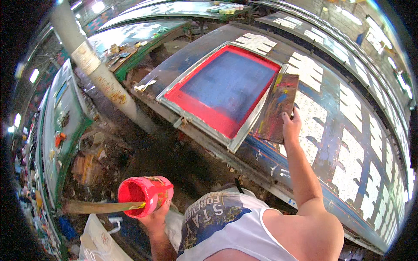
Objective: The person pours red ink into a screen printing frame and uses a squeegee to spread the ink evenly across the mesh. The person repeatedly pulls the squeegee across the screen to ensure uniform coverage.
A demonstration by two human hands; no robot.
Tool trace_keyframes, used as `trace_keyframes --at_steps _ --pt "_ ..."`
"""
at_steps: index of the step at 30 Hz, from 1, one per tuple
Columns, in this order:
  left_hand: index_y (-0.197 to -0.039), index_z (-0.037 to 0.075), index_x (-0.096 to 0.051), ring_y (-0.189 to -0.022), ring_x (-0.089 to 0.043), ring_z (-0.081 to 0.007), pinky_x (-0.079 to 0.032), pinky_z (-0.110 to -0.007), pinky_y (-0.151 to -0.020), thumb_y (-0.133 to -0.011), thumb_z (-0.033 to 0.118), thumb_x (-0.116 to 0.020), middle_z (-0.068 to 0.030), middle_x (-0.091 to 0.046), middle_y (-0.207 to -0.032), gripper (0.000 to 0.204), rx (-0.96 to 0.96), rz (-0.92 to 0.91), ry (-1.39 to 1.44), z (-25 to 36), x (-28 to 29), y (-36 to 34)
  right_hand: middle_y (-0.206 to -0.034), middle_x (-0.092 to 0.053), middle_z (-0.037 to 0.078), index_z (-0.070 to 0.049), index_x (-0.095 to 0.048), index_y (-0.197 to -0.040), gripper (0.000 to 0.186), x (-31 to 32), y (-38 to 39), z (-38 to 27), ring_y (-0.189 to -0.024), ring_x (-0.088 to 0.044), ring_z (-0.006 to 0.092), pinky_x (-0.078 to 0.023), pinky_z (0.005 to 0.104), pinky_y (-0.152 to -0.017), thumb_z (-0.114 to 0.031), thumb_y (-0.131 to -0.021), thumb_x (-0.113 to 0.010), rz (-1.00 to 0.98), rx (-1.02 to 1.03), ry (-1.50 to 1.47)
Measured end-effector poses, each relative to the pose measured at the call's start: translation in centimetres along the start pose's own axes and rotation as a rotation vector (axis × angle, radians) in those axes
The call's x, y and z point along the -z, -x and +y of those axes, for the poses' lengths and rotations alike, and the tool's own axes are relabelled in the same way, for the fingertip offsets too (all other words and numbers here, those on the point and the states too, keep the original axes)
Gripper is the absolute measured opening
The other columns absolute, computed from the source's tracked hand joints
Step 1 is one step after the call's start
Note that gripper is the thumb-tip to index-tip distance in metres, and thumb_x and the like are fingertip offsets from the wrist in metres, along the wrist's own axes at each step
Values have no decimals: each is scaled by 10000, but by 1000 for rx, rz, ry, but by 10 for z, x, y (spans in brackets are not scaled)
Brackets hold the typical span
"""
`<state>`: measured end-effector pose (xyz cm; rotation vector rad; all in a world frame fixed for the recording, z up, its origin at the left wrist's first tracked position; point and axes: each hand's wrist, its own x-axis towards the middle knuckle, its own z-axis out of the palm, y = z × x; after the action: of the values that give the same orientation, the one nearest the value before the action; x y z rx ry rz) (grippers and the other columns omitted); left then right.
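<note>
My left hand (157,216) is closed around a pinkish-red ink tub (159,191), tilted so its mouth faces left. A flat wooden stirring stick (98,207) sticks out of the tub's mouth. On the long table, a screen-printing frame (230,82) lies with blue mesh inside a red border. My right hand (292,125), its arm stretched forward, grips the near right edge of a wooden board (278,106) streaked with red, yellow and dark paint. That board is beside the frame's right side; whether it touches the frame, I cannot tell.
White cut fabric pieces (348,161) lie in rows along the dark printing table (322,167). A paint-chipped pole (102,76) rises at the left. Other tables (143,35) stand behind it, one with clutter. A pale bag (102,239) is near my left forearm.
</note>
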<state>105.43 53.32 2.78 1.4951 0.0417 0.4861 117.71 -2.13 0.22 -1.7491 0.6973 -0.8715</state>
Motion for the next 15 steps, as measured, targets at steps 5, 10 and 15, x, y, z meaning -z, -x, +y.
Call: trace_keyframes --at_steps 5,10,15 --pt "-1650 44 -446 -1373 -667 -315 -535 -526 -1214 -721 69 -966 -148 -632 -1537 1065 -14 -180 -10 -16 -31 -127 -1298 -798 252 31 -595 -1581 604 -59 1 1 -1129 -792 299 -602 414 -993 -64 -998 -721 11 -44 99" --pt "-1656 60 -459 -1386 -660 -314 -538 -524 -1209 -706 42 -966 -138 -630 -1544 1077 87 -349 66 -62 -55 -244 -1336 -790 248 44 -575 -1592 627 -100 16 3 -1201 -775 323 -582 408 -1054 -37 -990 -727 121 46 292" --pt "-1639 63 -502 -1422 -635 -309 -518 -522 -1237 -716 8 -961 -114 -623 -1563 1033 40 -619 24 -111 -69 -367 -1411 -755 275 69 -564 -1591 637 -120 20 2 -1326 -733 340 -548 402 -1140 -17 -981 -725 106 -76 295"
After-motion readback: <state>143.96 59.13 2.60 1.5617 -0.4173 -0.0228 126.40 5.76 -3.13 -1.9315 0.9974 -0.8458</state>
